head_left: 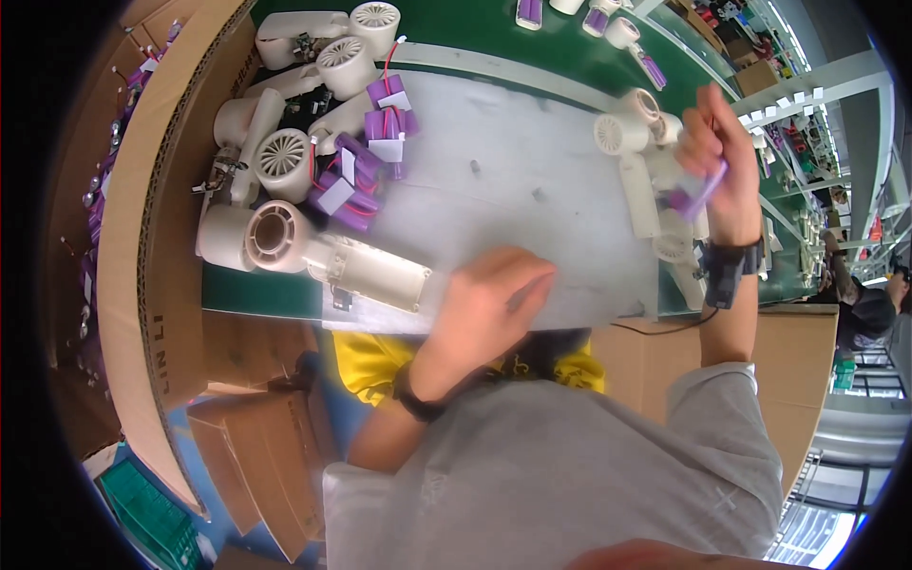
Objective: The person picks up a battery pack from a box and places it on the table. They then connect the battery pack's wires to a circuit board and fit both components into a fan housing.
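My right hand (717, 157) is raised at the right, its fingers curled around a purple battery pack (704, 193) that is smeared by motion. Low over the front of the grey work mat (494, 180), my left hand (496, 296) is closed, fingertips pressed together. Whether it pinches anything is hidden. Just left of that hand lies a cream handheld fan (375, 274), its handle shell open and hollow. Several purple battery packs (353, 185) with red wires and white tabs are heaped at the mat's left side.
Cream fan bodies (285, 163) crowd the left, beside a tall cardboard box wall (176, 218). More fan parts (638, 195) stand at the mat's right edge. Others lie on the green bench (456, 27) at the back. A cable (655, 331) runs from my right wrist device (727, 275).
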The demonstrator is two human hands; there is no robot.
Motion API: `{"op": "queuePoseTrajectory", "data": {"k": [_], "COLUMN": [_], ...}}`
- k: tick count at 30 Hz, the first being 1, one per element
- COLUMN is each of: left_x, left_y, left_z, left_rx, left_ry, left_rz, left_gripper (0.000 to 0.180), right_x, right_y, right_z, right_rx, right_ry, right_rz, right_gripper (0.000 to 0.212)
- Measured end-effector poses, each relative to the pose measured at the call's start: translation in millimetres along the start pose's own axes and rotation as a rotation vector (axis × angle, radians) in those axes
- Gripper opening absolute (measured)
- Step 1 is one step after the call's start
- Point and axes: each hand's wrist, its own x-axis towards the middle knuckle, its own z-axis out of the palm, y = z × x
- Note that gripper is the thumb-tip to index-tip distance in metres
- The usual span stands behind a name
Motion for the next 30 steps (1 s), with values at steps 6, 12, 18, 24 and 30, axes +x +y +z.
{"op": "queuePoseTrajectory", "data": {"k": [6,12,18,24,30], "left_x": [1.0,1.4,1.9,10.9,14.5], "left_y": [0.7,2.1,2.0,5.9,5.8], "left_z": [0.2,0.4,-0.6,-1.2,0.5], "left_rx": [0.017,0.046,0.058,-0.011,0.111], "left_ry": [-0.014,-0.012,-0.004,0.080,0.016], "left_rz": [0.000,0.023,-0.063,-0.169,-0.110], "left_gripper": [0.012,0.011,0.018,0.035,0.043], "right_x": [-38.0,-45.1,-50.0,-76.7,-87.4], "right_y": [4.7,51.0,32.7,76.7,58.8], "right_z": [16.2,-6.2,53.3,115.0,108.6], "right_rx": [-0.873,-1.291,-1.141,-1.166,-0.786], "right_ry": [0.129,0.035,-0.010,-0.083,-0.149], "right_rz": [0.198,0.034,0.042,-0.135,-0.186], "right_gripper": [0.027,0.035,0.027,0.020,0.014]}}
